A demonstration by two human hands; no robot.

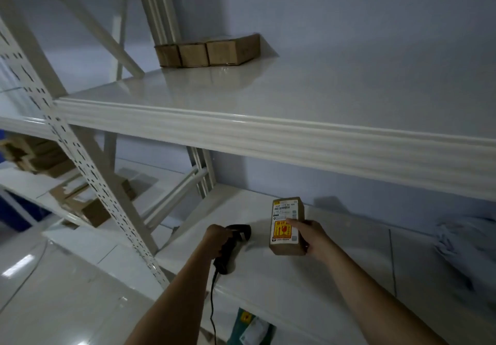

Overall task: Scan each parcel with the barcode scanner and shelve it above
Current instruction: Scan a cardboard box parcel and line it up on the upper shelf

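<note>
Upper shelf (268, 97): a wide pale board with a ribbed front edge, running across above my hands; most of its top lies bare from the front lip back to the wall.
Lower shelf (349, 277): the board under my hands; open surface stretches to the right of the parcel as far as a crumpled pale heap (467, 253) near the right edge.
Rack upright (88, 167): a perforated post slanting across the left, just left of my left forearm.
Shelved cartons (208, 50): three brown boxes side by side, touching, at the back left of the upper shelf against the rear post.
Neighbouring rack (37, 156): more brown cardboard, blurred, beyond the upright.
Parcel (288, 228): a small brown carton held upright over the lower shelf, its label with barcode and orange fragile sticker facing me, well below the upper shelf's front edge.
Right grip (312, 237): wrapped round the parcel's right side, thumb lying across the label.
Left grip (216, 237): curled tight round the handle of the black barcode scanner (233, 242), whose head points right toward the parcel; a gap lies between them.
Scanner cable (212, 304): hangs down from the handle past the shelf's front edge.
</note>
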